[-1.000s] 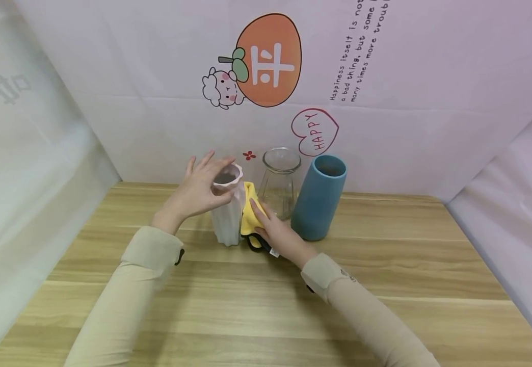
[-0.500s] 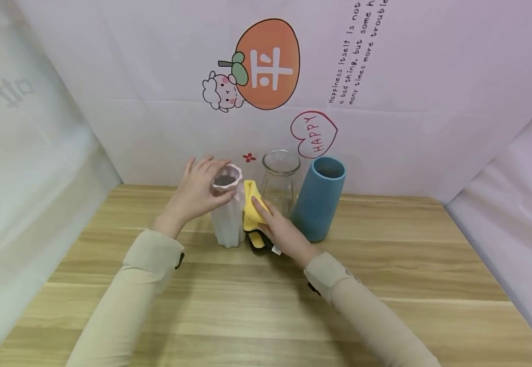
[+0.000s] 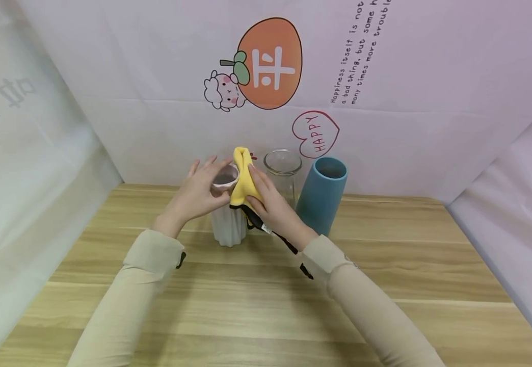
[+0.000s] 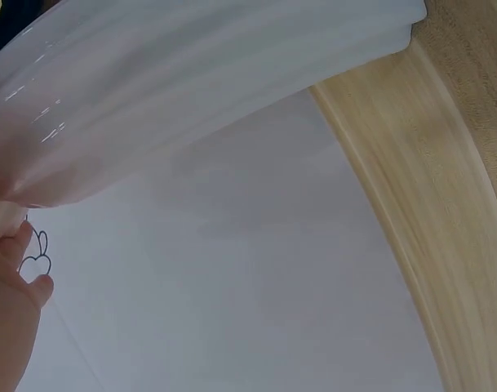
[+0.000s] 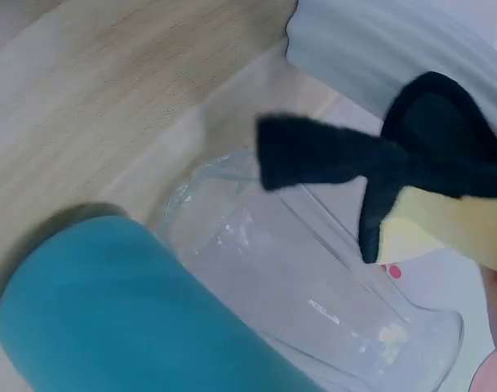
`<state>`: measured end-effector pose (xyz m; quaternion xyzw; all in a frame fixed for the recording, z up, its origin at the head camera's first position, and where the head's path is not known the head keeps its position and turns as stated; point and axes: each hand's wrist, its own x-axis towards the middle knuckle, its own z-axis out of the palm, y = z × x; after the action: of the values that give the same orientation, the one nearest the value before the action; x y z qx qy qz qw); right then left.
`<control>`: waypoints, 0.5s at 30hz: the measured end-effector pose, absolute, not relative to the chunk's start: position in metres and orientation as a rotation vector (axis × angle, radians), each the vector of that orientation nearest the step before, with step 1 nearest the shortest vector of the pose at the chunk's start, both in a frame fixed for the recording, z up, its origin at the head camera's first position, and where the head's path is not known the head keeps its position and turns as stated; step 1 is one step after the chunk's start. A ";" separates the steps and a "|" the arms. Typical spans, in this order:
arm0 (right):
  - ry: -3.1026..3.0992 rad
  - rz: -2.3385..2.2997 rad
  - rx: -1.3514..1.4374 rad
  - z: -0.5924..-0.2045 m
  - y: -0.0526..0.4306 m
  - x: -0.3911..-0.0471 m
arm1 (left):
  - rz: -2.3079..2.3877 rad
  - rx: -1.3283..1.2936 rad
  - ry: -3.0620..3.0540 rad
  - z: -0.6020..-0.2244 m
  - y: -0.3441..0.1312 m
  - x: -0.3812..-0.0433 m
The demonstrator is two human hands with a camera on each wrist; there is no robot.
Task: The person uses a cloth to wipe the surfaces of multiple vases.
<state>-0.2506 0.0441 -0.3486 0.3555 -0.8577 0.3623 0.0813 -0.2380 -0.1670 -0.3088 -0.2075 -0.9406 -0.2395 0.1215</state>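
Observation:
A white fluted vase (image 3: pixel 229 227) with a pinkish scalloped rim stands upright on the table. My left hand (image 3: pixel 195 193) holds it near the rim, thumb at the front and fingers at the far side; the left wrist view shows the vase (image 4: pixel 175 73) with fingertips (image 4: pixel 19 245) at its rim end. In my right hand (image 3: pixel 277 206) is a folded yellow cloth (image 3: pixel 243 176) with black edging, pinched between thumb and fingers. The cloth is raised against the right side of the vase's rim and covers part of it. Its dark edge (image 5: pixel 313 151) hangs down in the right wrist view.
Right of the white vase stands a clear glass vase (image 3: pixel 283 162), partly behind my right hand. Beside it is a tall blue vase (image 3: pixel 322 199). A printed white curtain (image 3: pixel 385 148) hangs behind the wooden table (image 3: pixel 229 306).
My right hand has lifted the yellow cloth from the vase's side up to its rim and slightly left. The left hand stays at the rim.

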 end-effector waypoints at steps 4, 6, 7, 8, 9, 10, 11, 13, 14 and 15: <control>-2.619 1.098 1.086 -0.355 0.041 -0.253 | -0.721 -0.614 -2.745 -0.310 -0.167 -0.239; -2.659 1.046 1.080 -0.361 0.042 -0.253 | -0.730 -0.620 -2.742 -0.310 -0.167 -0.239; -2.679 1.009 1.077 -0.364 0.043 -0.252 | -0.734 -0.622 -2.740 -0.310 -0.167 -0.239; -2.696 0.978 1.079 -0.368 0.044 -0.252 | -0.737 -0.624 -2.739 -0.310 -0.167 -0.239; -2.710 0.955 1.080 -0.371 0.045 -0.251 | -0.740 -0.626 -2.737 -0.310 -0.168 -0.239; -2.719 0.936 1.082 -0.375 0.047 -0.251 | -0.741 -0.626 -2.735 -0.310 -0.168 -0.239; -2.726 0.924 1.086 -0.378 0.048 -0.250 | -0.741 -0.627 -2.735 -0.310 -0.168 -0.239; -2.741 0.902 1.091 -0.387 0.051 -0.249 | -0.731 -0.630 -2.739 -0.310 -0.168 -0.239; -2.756 0.888 1.093 -0.392 0.053 -0.249 | -0.727 -0.629 -2.741 -0.310 -0.169 -0.239; -2.783 0.874 1.094 -0.397 0.054 -0.247 | -0.721 -0.630 -2.745 -0.310 -0.169 -0.239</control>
<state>-0.2474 0.0542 -0.3967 0.3512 -0.8932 0.2805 0.0130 -0.2392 -0.1693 -0.3103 -0.2153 -0.9377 -0.2464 0.1168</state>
